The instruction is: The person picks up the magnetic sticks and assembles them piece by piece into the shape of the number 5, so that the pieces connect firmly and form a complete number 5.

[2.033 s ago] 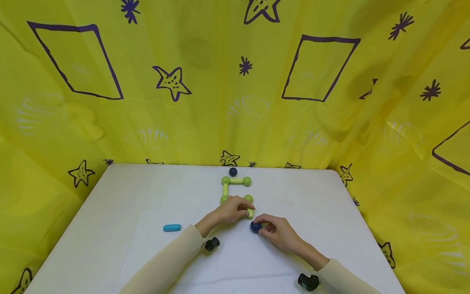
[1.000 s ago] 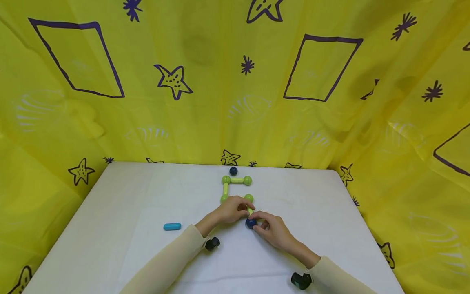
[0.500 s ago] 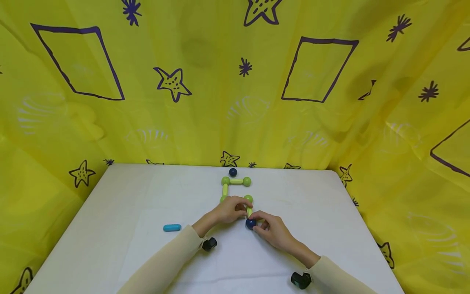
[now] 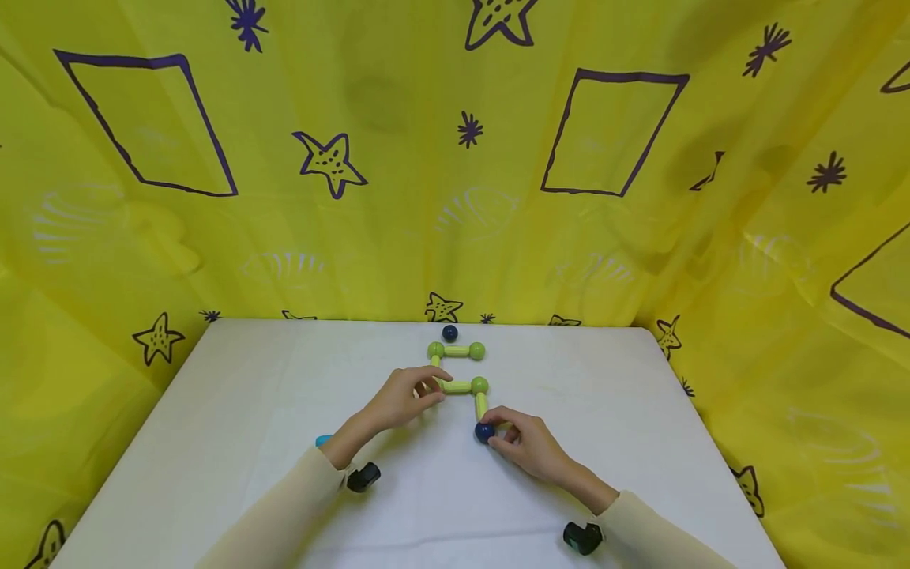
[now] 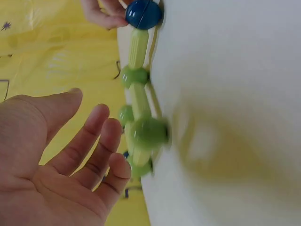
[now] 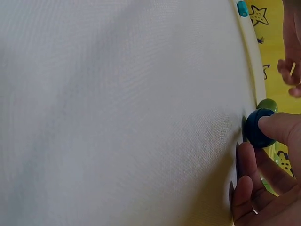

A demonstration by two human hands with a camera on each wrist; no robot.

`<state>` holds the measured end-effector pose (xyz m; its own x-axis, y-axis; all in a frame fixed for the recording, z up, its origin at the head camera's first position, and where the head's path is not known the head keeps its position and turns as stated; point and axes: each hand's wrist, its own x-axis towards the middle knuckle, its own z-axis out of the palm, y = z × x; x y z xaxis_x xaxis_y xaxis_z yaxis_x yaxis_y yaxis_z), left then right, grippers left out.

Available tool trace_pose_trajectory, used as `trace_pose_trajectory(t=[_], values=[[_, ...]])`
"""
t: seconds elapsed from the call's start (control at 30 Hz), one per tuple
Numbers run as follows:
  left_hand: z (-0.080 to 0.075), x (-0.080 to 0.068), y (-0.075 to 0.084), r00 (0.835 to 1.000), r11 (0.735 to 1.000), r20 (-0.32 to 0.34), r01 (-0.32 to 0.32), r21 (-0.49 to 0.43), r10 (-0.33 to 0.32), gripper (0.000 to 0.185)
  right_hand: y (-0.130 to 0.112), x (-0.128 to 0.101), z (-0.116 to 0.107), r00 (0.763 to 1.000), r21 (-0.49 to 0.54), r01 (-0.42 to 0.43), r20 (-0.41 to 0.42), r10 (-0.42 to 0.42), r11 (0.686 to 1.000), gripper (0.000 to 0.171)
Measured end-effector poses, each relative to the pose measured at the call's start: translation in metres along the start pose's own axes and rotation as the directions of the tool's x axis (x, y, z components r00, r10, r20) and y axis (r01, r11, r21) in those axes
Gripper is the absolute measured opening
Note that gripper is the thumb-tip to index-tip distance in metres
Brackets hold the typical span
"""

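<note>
white table (image 4: 249,411); fingers (image 4: 506,427) on blue ball (image 4: 484,432)

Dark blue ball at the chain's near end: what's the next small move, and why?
Probably let go of it. The right hand pinches the dark blue ball, which already sits against the green rod, and the left hand is open beside the chain.

Four green balls (image 4: 477,350), two blue balls (image 4: 485,432).

rod chain (image 4: 458,386) mid-table (image 4: 640,411) | lone ball (image 4: 450,333) behind it | capsule (image 4: 323,439) left | curtain (image 4: 398,197) behind table
</note>
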<state>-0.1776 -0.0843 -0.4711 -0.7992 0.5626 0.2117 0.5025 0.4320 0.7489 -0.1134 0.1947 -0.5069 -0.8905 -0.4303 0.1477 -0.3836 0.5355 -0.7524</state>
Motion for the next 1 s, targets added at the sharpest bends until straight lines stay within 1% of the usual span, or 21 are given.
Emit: trace_pose_trajectory(t=[0.13, 0.3, 0.4, 0.5, 0.57, 0.63, 0.73, 0.8, 1.0], values=[[-0.018, -0.019, -0.003, 0.996, 1.0, -0.094, 0.0, 0.027, 0.002, 0.027, -0.001, -0.001, 0.001, 1.0, 0.001, -0.004, -0.006, 0.004, 1.0, 0.03], [-0.04, -0.047, -0.011, 0.979, 0.997, -0.204, 0.02, 0.068, -0.006, 0.026, -0.001, -0.001, 0.001, 1.0, -0.003, -0.013, -0.014, 0.013, 1.0, 0.032], [-0.05, -0.065, -0.019, 0.969, 0.994, -0.245, 0.038, 0.097, -0.013, 0.026, -0.001, -0.001, 0.001, 1.0, -0.001, -0.021, -0.017, 0.021, 1.0, 0.031], [-0.059, -0.082, -0.027, 0.963, 0.991, -0.267, 0.064, 0.121, -0.029, 0.027, 0.0, -0.001, 0.001, 1.0, 0.002, -0.028, -0.015, 0.028, 1.0, 0.031], [-0.063, -0.092, -0.032, 0.961, 0.987, -0.274, 0.088, 0.135, -0.048, 0.028, 0.0, -0.001, 0.001, 0.999, 0.003, -0.033, -0.011, 0.033, 0.999, 0.031], [-0.067, -0.102, -0.036, 0.958, 0.981, -0.274, 0.127, 0.15, -0.082, 0.029, 0.001, -0.001, 0.001, 0.999, 0.004, -0.035, -0.007, 0.036, 0.999, 0.031], [-0.071, -0.116, -0.042, 0.955, 0.968, -0.26, 0.187, 0.168, -0.14, 0.031, 0.002, -0.001, 0.001, 0.999, 0.008, -0.033, -0.005, 0.034, 0.999, 0.032], [-0.073, -0.123, -0.045, 0.956, 0.961, -0.242, 0.21, 0.179, -0.164, 0.033, 0.001, -0.001, 0.001, 0.999, 0.005, -0.037, -0.006, 0.037, 0.999, 0.032], [-0.079, -0.136, -0.052, 0.97, 0.954, -0.18, 0.204, 0.219, -0.166, 0.042, 0.001, 0.0, 0.001, 0.999, -0.001, -0.044, -0.012, 0.044, 0.999, 0.031]])
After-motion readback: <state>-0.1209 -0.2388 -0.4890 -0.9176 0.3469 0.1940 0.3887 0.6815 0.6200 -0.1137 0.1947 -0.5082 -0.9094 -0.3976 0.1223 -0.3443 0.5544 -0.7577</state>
